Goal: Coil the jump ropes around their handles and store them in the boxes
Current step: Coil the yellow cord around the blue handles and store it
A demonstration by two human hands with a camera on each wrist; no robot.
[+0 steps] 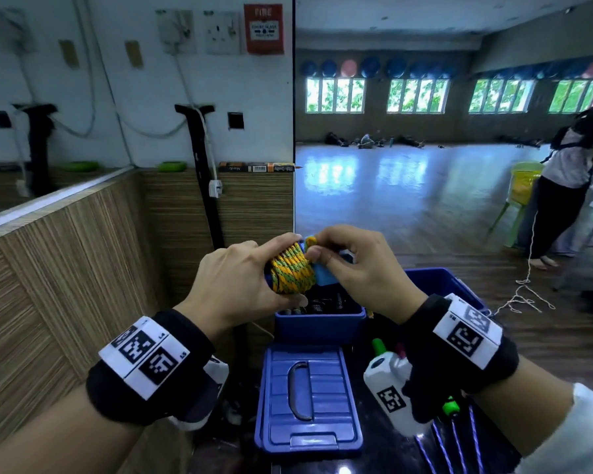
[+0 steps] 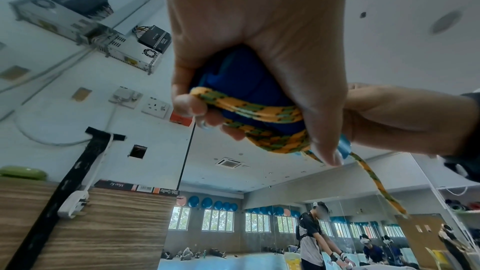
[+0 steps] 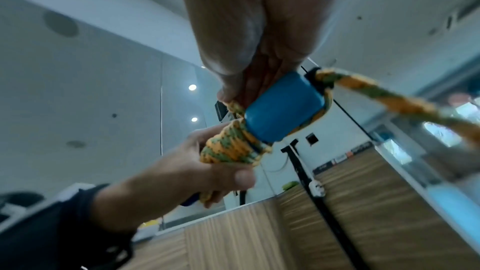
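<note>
At the centre of the head view, the left hand (image 1: 235, 285) is curling its fingers round a yellow-and-green braided jump rope (image 1: 291, 270) coiled in tight, ribbed turns about smooth blue plastic handles (image 1: 324, 273). The bundle's long axis is running from lower left to upper right of the frame, above the open blue plastic box (image 1: 319, 323). To its right, the right hand (image 1: 360, 265) is pinching the rope's loose end against the handles. Below, a ridged blue rectangular lid (image 1: 308, 398) with a curved metal grip is lying flat; at lower right, thin purple cords (image 1: 454, 443) are trailing.
</note>
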